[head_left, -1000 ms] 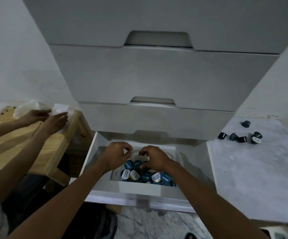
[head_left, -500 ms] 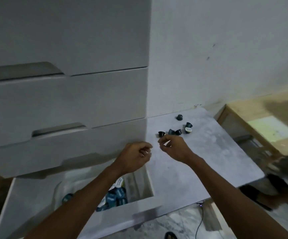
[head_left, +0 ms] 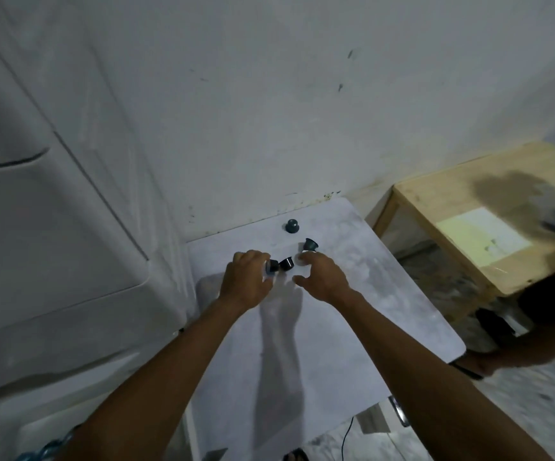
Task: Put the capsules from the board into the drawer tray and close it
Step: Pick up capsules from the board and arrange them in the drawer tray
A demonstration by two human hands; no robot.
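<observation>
Both hands on the board (head_left: 352, 327): left hand (head_left: 247, 284) clamps a capsule (head_left: 272, 265), right hand (head_left: 322, 277) spread apart.

White wall (head_left: 269, 111) fills the top of the view, a few dark scuff marks on it, grime along its base. Wooden desk (head_left: 488, 207) at right, set against the wall, with a pale paper sheet (head_left: 482, 236) lying flat on top and a blurred dark shadow across its far part. Marbled floor (head_left: 535, 410) below it. Thin black cable (head_left: 345, 437) trails on the floor at bottom centre. Another person's arm (head_left: 518, 352) enters from the right edge, blurred.
</observation>
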